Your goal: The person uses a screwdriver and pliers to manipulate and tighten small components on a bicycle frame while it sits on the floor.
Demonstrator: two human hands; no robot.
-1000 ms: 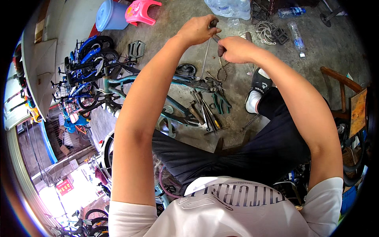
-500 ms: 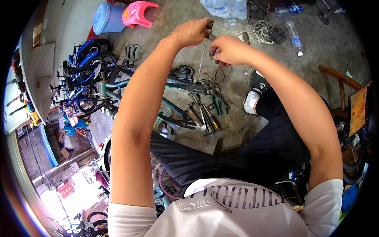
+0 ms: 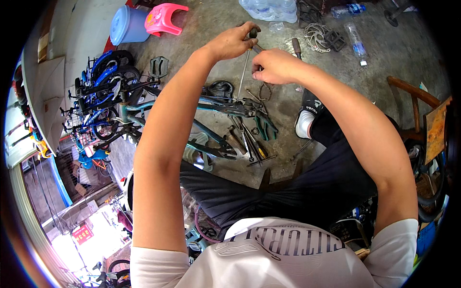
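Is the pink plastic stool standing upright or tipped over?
Upright: the pink stool shows its flat seat on top, legs down on the concrete, beside the blue bucket.

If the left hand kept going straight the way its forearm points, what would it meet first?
Probably the pack of water bottles on the concrete floor. The left hand, gripping a black tool handle, points up-frame toward it; depth is unclear, so it might pass above.

pink stool [image 3: 165, 18], blue bucket [image 3: 126, 25], water bottles [image 3: 269, 8]
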